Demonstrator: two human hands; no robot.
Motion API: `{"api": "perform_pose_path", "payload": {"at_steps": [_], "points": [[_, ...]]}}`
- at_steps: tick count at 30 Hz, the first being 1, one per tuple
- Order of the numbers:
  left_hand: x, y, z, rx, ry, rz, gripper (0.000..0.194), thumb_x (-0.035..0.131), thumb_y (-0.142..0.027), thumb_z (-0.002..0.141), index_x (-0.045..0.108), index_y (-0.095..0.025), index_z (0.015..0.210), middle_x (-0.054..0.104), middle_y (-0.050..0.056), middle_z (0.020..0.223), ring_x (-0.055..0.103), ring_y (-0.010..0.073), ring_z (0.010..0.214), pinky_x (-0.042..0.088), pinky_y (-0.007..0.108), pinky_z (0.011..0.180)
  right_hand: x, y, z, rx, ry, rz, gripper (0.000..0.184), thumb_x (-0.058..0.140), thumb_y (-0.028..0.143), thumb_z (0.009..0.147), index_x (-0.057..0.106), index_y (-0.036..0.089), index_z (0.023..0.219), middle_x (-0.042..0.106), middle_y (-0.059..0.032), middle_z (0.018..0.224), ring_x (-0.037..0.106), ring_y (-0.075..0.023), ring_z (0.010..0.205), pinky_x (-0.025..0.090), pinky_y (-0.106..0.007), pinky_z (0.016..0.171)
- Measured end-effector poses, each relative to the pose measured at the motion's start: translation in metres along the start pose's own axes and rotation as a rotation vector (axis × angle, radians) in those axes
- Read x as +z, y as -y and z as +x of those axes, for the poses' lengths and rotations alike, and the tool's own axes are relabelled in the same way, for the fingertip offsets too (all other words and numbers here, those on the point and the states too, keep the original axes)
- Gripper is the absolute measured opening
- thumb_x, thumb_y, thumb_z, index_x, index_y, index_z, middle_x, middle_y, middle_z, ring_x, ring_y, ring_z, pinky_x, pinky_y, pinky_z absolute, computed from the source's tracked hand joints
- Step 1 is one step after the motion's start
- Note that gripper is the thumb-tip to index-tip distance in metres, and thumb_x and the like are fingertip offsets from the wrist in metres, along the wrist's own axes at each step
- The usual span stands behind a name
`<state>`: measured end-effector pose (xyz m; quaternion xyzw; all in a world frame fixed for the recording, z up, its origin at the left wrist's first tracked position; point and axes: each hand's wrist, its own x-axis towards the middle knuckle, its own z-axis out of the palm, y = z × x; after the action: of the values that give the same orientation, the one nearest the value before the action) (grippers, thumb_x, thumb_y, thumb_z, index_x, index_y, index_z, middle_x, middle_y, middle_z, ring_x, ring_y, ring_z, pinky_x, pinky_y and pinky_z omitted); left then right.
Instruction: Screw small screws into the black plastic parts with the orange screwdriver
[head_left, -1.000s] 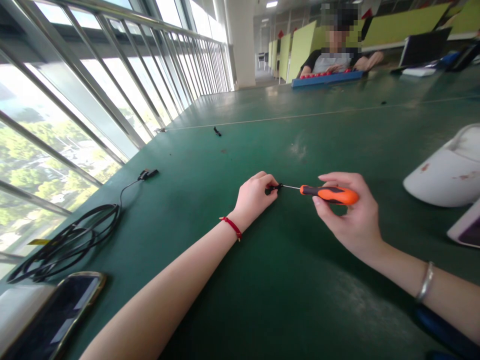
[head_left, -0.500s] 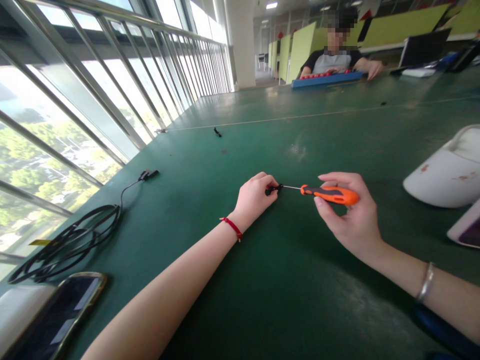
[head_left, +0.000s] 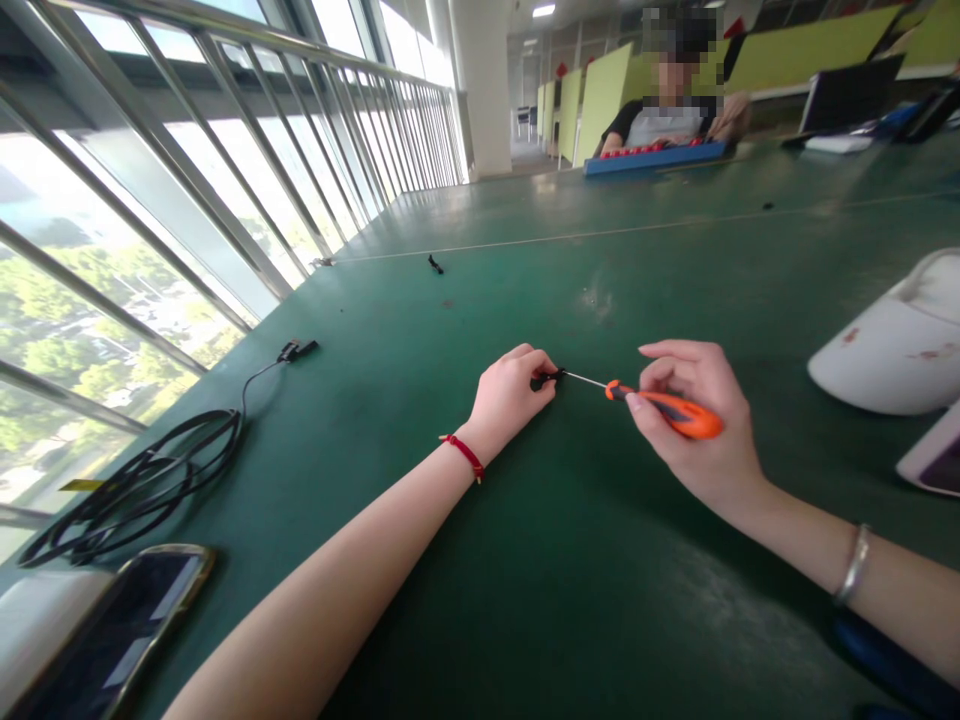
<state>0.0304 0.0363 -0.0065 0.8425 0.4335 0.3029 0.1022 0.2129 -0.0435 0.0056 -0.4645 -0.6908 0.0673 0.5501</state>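
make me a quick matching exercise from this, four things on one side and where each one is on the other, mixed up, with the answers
Things
1. screwdriver
2. small black piece
3. red bracelet
4. black cable

Places
A. around the wrist of the left hand
B. coiled on the green table, at the left of the picture
C. held in the right hand
D. pinched in the left hand

Right pairs: 1-C, 2-D, 3-A, 4-B

Left hand point(head_left: 511, 390) pinches 1 small black part point(head_left: 546, 380) over the green table point(head_left: 480, 560); right hand point(head_left: 709, 465) holds 1 orange-and-black screwdriver point(head_left: 686, 415), pointed at the part.
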Motion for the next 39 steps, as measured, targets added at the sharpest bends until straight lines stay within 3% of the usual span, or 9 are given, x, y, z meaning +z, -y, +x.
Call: {"api": "perform_pose_path", "payload": {"at_steps": [5,10,16,20,23,28,30,35,39], "points": [[-0.0001,-0.0005,0.0003,-0.006,-0.002,0.004,0.011,0.057,-0.016,0.075,0.065,-0.018,0.082,0.063,0.001,0.085,0.059,0.0134,0.076,0.046,0.025,0.067,-0.0009,0.0022,-0.0017,0.043,0.065,-0.036,0.014,0.061,0.025,0.078,0.055,0.022,0.090,0.060,0.0013,0.065,0.059,-0.0126,0.058,0.047,-0.025,0.052],[-0.0004,-0.0001,0.0007,0.003,-0.001,-0.005,0.011,0.057,-0.015,0.074,0.064,-0.017,0.082,0.062,0.001,0.085,0.059,0.0133,0.076,0.046,0.024,0.066,0.0003,-0.0026,-0.0018,-0.054,-0.060,-0.009,0.031,0.063,0.017,0.072,0.053,0.023,0.101,0.057,-0.0002,0.075,0.058,-0.0139,0.065,0.050,-0.029,0.062],[-0.0003,-0.0006,0.0008,-0.005,0.003,-0.002,0.011,0.057,-0.015,0.074,0.065,-0.018,0.082,0.062,0.001,0.084,0.059,0.0133,0.076,0.047,0.025,0.066,-0.0009,0.0022,-0.0023,0.016,0.086,-0.026,0.016,0.060,0.024,0.077,0.055,0.023,0.092,0.052,0.0044,0.055,0.053,-0.0121,0.051,0.044,-0.029,0.053],[0.0001,0.0002,0.0006,0.001,-0.001,-0.004,0.011,0.057,-0.015,0.074,0.065,-0.018,0.082,0.062,0.001,0.085,0.059,0.0134,0.076,0.047,0.024,0.066,0.0008,0.0023,-0.0014,-0.038,-0.041,0.041,0.035,0.061,0.018,0.074,0.050,0.025,0.106,0.055,0.0007,0.072,0.056,-0.0135,0.062,0.048,-0.030,0.060],[0.0001,0.0004,0.0005,0.004,-0.001,-0.004,0.011,0.057,-0.015,0.075,0.064,-0.018,0.082,0.062,0.001,0.085,0.059,0.0134,0.076,0.047,0.024,0.066,0.0013,-0.0007,-0.0008,0.008,-0.033,0.134,0.048,0.063,0.018,0.072,0.044,0.025,0.115,0.053,-0.0002,0.077,0.057,-0.0147,0.066,0.050,-0.030,0.061],[-0.0001,0.0000,0.0006,-0.002,0.006,0.007,0.010,0.056,-0.016,0.075,0.064,-0.018,0.081,0.063,0.001,0.085,0.059,0.0136,0.076,0.047,0.025,0.066,-0.0015,0.0035,-0.0020,0.082,0.118,0.001,0.014,0.059,0.023,0.078,0.056,0.023,0.091,0.058,0.0021,0.063,0.056,-0.0117,0.052,0.044,-0.025,0.050],[0.0001,0.0003,0.0006,-0.001,0.004,0.008,0.010,0.056,-0.015,0.075,0.064,-0.018,0.081,0.062,0.001,0.085,0.059,0.0135,0.076,0.047,0.025,0.066,-0.0017,0.0053,-0.0022,0.042,0.076,-0.029,0.015,0.059,0.021,0.077,0.056,0.023,0.092,0.059,0.0014,0.067,0.057,-0.0114,0.054,0.045,-0.025,0.052],[0.0002,0.0008,0.0002,0.010,0.007,0.008,0.010,0.056,-0.016,0.076,0.064,-0.018,0.082,0.062,0.002,0.087,0.059,0.0138,0.077,0.048,0.025,0.066,-0.0006,0.0016,-0.0006,-0.025,-0.036,0.059,0.041,0.062,0.017,0.072,0.049,0.023,0.109,0.054,0.0013,0.071,0.057,-0.0141,0.063,0.050,-0.029,0.062],[-0.0003,0.0001,0.0004,-0.002,0.010,0.014,0.010,0.057,-0.016,0.076,0.064,-0.018,0.082,0.063,0.002,0.087,0.060,0.0140,0.077,0.047,0.025,0.067,-0.0017,0.0021,-0.0012,0.047,0.097,-0.003,0.020,0.060,0.024,0.077,0.054,0.023,0.095,0.055,0.0038,0.058,0.055,-0.0131,0.052,0.047,-0.029,0.056]]}}
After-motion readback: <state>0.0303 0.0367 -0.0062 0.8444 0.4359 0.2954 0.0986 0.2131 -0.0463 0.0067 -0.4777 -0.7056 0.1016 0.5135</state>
